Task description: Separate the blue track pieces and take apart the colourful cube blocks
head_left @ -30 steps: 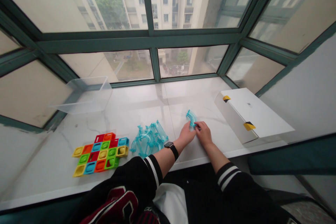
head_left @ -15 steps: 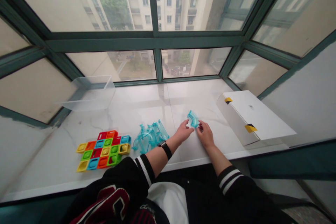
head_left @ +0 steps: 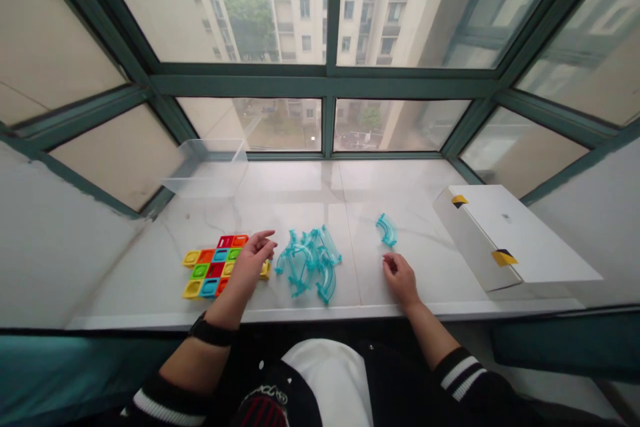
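Observation:
My left hand (head_left: 251, 259) hovers over the right part of a group of coloured square blocks (head_left: 215, 270), hiding several of them. Its fingers stretch toward the right, apart, with nothing in them. My right hand (head_left: 401, 279) rests low over the white sill, fingers loosely curled in and nothing visible between them. Just beyond its fingertips, not touching, lies a curved translucent blue track piece (head_left: 388, 231). Between the two hands is a heap of similar translucent blue pieces (head_left: 307, 259), some curved, tangled together.
A clear plastic bin (head_left: 210, 183) stands at the back left by the window. To the right is a white box (head_left: 520, 233) with yellow-and-black tape tabs. The white sill (head_left: 370, 287) ends at a front edge close to my body. Green window frames enclose the back and sides.
My left hand has left the curved track piece and swung left over the coloured blocks. My right hand has let go of that piece and drawn back slightly. The view has shifted left.

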`<state>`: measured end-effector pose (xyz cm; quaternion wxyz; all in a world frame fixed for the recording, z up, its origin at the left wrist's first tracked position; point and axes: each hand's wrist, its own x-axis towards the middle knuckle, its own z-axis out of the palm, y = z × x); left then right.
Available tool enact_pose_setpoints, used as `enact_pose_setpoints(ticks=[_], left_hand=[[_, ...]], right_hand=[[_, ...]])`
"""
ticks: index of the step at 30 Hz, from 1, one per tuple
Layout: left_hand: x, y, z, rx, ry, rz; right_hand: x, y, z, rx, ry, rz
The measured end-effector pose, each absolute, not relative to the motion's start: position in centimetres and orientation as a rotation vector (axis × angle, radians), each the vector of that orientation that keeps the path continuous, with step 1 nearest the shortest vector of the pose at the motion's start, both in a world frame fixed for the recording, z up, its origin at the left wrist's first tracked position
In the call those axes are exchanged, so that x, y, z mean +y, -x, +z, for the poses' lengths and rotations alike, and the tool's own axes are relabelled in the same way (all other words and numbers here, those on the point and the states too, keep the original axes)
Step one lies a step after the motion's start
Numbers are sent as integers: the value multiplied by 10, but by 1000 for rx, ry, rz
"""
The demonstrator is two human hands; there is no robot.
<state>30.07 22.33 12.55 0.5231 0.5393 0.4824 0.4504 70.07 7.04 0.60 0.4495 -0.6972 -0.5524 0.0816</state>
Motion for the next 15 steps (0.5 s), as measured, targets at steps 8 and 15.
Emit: enact_pose_setpoints(ticks=[8,15], left_hand=[[164,-242,97,1247,-1057,1087],[134,-265,89,1151,-1378,954]], right_hand=[[103,-645,12,-1604,1617,493],[128,-608,14,-1751,1631,465]])
